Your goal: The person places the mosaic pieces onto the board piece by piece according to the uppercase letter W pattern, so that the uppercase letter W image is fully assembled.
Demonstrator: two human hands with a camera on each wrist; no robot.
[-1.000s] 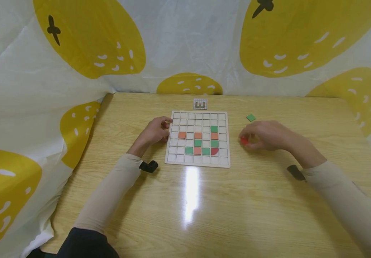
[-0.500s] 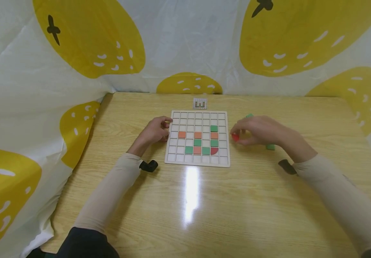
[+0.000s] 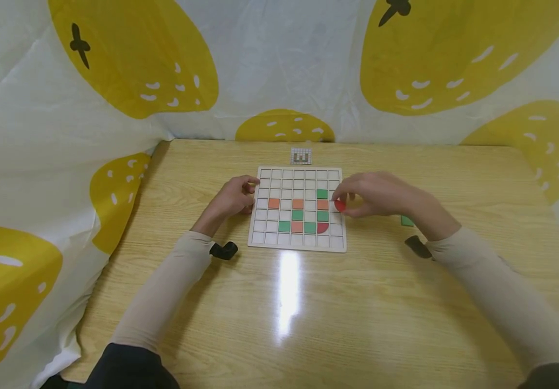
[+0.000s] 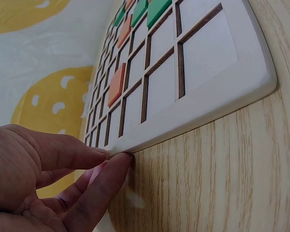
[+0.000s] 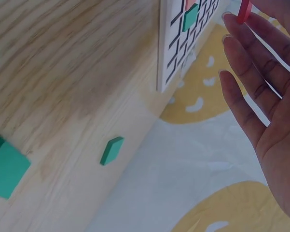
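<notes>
A white grid board [image 3: 264, 237] lies on the table with several orange and green square tiles and one red rounded-corner tile [image 3: 323, 228] in its cells. My left hand [image 3: 233, 195] is at its left edge. In the left wrist view, the thumb and a finger pinch the board's rim [image 4: 202, 111]. My right hand [image 3: 378, 193] holds another red tile [image 3: 339, 206] between thumb and fingertips, over the right edge of the board. In the right wrist view this red tile [image 5: 244, 10] is seen edge-on, and the other fingers spread loosely.
A small card [image 3: 301, 156] with a dark pattern on a grid lies behind the board. Beyond the right hand are loose green tiles [image 5: 9, 166], one beside the wrist. A white curtain [image 3: 284, 65] with yellow shapes borders the wooden table [image 3: 357, 313].
My right hand has moved left with the red tile, from the table beside the board to over its right edge. The left hand has stayed at the board's edge.
</notes>
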